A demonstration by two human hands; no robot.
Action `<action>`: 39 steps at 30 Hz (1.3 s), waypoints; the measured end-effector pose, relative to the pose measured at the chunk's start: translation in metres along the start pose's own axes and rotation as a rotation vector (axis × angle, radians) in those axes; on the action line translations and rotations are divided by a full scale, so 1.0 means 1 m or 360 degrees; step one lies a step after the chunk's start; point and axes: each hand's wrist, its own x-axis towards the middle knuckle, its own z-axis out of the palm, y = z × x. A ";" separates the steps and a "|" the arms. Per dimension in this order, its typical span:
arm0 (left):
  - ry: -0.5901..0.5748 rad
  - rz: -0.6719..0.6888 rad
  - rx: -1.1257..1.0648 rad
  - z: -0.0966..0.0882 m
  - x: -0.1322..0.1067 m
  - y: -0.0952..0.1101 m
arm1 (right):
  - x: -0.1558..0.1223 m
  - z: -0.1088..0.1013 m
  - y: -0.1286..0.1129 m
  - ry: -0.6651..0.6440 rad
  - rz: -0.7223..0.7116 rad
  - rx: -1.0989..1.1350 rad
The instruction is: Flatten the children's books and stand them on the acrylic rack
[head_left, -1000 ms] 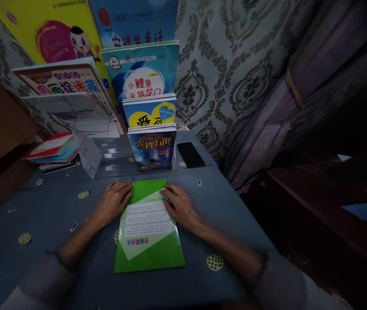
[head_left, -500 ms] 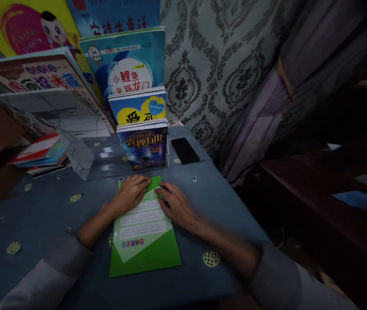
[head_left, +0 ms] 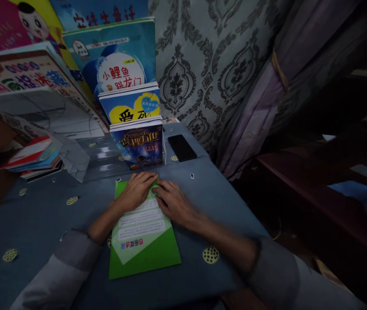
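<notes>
A green book with a pale printed panel lies closed on the blue tablecloth before me. My left hand rests on its far part, fingers stretched toward the far right corner. Over the far right edge lies my right hand, its fingers bent slightly and touching the cover. The fingertips of both hands are close together. Neither hand grips anything, and they hide the far end of the book. Just beyond them a dark blue book stands upright at the front of a row.
Behind it stand a blue and yellow book, a teal book and larger picture books. A clear stand and a stack of thin books are at left. A black phone lies near the table's right edge; a curtain hangs beyond.
My left hand has slid to the right along the book's far part, closer to my right hand. The right hand has barely moved. The camera view has shifted slightly.
</notes>
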 end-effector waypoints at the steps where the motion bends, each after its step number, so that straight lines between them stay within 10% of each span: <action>1: 0.0002 0.0002 0.0004 0.001 0.000 -0.001 | 0.000 0.000 0.000 -0.0006 -0.0006 -0.0019; 16: 0.0083 0.0023 -0.0043 0.004 -0.003 -0.005 | 0.005 0.004 0.035 0.0159 -0.0044 0.0484; 26: -0.0037 -0.0145 0.0176 0.001 -0.005 0.011 | -0.040 -0.001 0.014 0.0197 0.0173 0.0513; 39: -0.0011 -0.0275 0.0218 0.000 -0.011 0.030 | -0.105 -0.027 -0.039 -0.0408 -0.0019 0.0266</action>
